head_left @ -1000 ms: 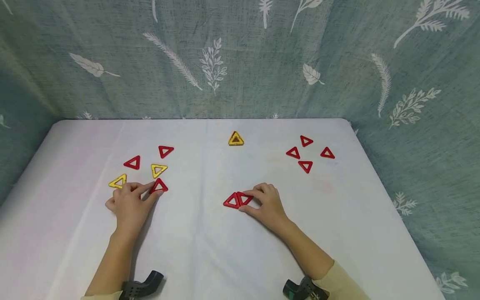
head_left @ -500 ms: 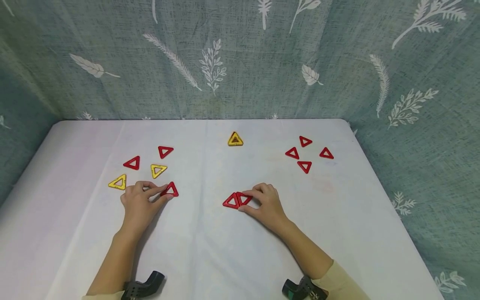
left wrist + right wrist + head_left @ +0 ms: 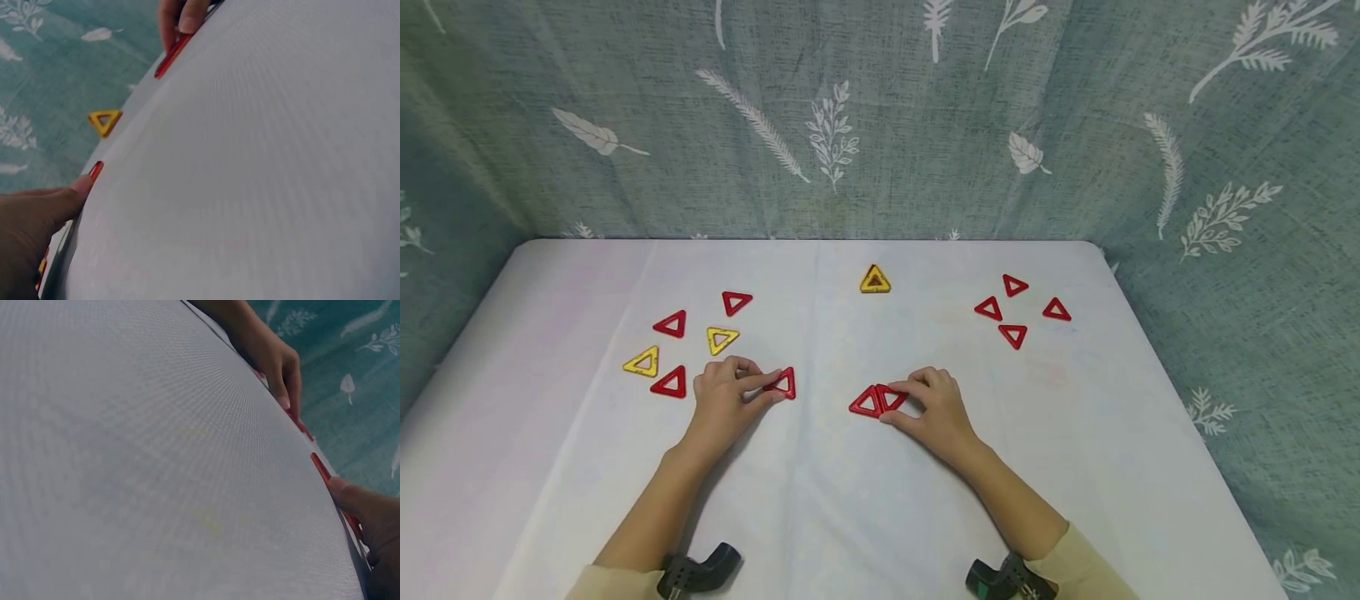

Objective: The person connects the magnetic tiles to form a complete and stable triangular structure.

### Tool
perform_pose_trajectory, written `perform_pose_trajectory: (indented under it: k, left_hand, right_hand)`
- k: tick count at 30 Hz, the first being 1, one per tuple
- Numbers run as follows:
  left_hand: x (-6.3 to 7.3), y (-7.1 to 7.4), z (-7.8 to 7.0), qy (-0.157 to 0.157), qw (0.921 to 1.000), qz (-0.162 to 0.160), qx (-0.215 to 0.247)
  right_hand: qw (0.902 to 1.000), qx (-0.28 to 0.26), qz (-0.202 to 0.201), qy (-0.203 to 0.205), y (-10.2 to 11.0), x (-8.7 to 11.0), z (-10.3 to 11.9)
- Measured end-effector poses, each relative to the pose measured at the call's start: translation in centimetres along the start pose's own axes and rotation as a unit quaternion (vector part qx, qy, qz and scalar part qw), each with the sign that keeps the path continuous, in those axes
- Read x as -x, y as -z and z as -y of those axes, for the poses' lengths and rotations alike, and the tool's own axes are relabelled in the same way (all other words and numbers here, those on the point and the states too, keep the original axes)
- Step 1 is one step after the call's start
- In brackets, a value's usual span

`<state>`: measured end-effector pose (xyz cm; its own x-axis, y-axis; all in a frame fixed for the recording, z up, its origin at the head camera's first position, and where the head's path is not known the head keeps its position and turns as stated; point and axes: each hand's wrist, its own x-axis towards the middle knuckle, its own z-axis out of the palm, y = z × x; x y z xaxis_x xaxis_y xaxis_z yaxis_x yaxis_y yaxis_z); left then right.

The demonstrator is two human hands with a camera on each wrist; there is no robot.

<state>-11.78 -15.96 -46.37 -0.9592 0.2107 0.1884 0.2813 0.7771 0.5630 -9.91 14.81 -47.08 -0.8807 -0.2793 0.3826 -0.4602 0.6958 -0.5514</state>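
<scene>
My left hand [image 3: 727, 402] pinches a red triangle tile [image 3: 790, 383] between thumb and fingertips, left of the table's middle. In the left wrist view the thumb lies on that tile's near edge [image 3: 96, 169]. Right of it, my right hand [image 3: 936, 412] holds another red triangle tile [image 3: 891, 401] by its corners. That tile lies edge to edge with a second red triangle [image 3: 866, 402], the two forming a flat pair. A span of white cloth separates the pair from the left hand's tile.
Around the left hand lie red triangles [image 3: 671, 323] and two yellow ones [image 3: 722, 340]. A yellow triangle [image 3: 875, 280], apparently stacked, sits at the back middle. Several red triangles [image 3: 1012, 336] are grouped at the back right. A green leaf-patterned curtain [image 3: 925, 167] hangs behind the white table [image 3: 820, 517].
My left hand has moved right with its red triangle, away from the left group, and turned it a little. A red triangle it covered now shows. The right hand stays with the pair.
</scene>
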Motion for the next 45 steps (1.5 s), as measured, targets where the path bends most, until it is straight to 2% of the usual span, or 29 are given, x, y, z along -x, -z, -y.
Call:
perform_pose_trajectory:
  k: [8, 11, 19, 25, 34, 45]
  left_hand:
    - [-2.1, -1.8, -1.8, -0.044, 0.999, 0.009, 0.01]
    - [-2.9, -2.5, -2.3, -0.058, 0.9979, 0.022, 0.017]
    - [-4.3, -3.6, -3.0, -0.126, 0.99, 0.056, 0.032]
    - [-4.3, -3.7, -3.1, -0.154, 0.9844, 0.075, 0.042]
    - [-3.9, -3.8, -3.7, -0.173, 0.9792, 0.106, 0.01]
    - [-3.8, -3.4, -3.4, -0.184, 0.9779, 0.098, 0.014]
  right_hand:
    - [0.9999, 0.004, 0.001, -0.012, 0.1, 0.1, -0.2]
    - [0.9999, 0.003, 0.004, -0.014, 0.1, 0.1, -0.1]
    - [0.9999, 0.008, 0.003, -0.006, 0.2, 0.2, 0.0]
    - [0.9999, 0.013, 0.004, 0.005, 0.0, 0.2, -0.1]
    - [0.9995, 0.017, 0.018, 0.021, 0.2, 0.2, -0.2]
    - [0.9987, 0.017, 0.023, 0.043, 0.2, -0.1, -0.4]
